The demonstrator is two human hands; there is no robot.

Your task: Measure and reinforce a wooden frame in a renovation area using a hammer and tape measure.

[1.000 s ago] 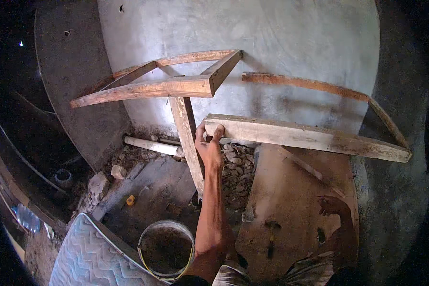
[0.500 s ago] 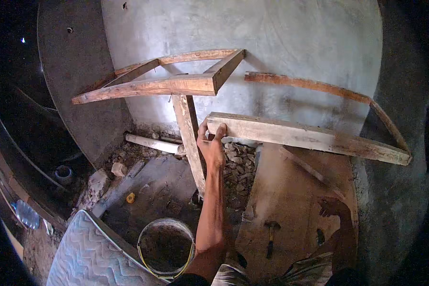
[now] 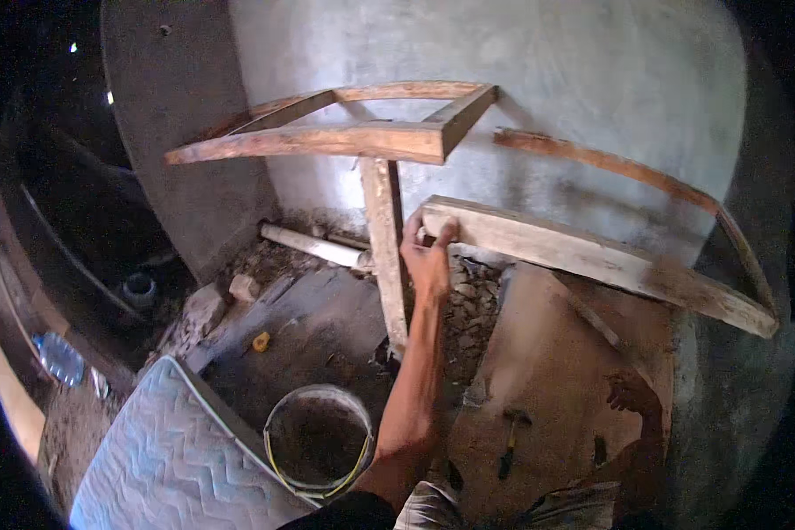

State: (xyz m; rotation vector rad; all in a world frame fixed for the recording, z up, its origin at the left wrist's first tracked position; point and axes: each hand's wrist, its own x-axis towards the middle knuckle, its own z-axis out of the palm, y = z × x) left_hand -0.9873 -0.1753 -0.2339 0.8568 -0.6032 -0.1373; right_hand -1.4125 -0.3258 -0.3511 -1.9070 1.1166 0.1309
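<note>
Against the grey plastered wall (image 3: 539,97), a rough wooden frame stands on an upright post (image 3: 384,252), and everything else sits around that post. Just right of the post, the left hand (image 3: 428,256) reaches up from the lower edge and grips the near end of a thick plank (image 3: 592,261); its fingers (image 3: 446,231) curl over the plank's top edge, pressed together, with the thumb on the side toward the post. The plank runs from beside the post out to the right, sloping down, its far end meeting a thin curved strip of wood (image 3: 645,177) that arcs along the wall. On top of the post rests a square open frame (image 3: 371,124) of reddish timber, tilted, one long rail reaching out to the left. Right of the post and lower down, the right hand (image 3: 632,393) lies in shadow on a brown board (image 3: 556,353); whether its fingers are spread or closed cannot be told. A hammer (image 3: 511,437) lies on that board below the hand's level. Left of the post's foot lie a pale pipe (image 3: 314,246), rubble and a yellow cap (image 3: 261,340). Below the post stands a round bucket (image 3: 318,437), and left of that a quilted blue mattress (image 3: 168,450)
</note>
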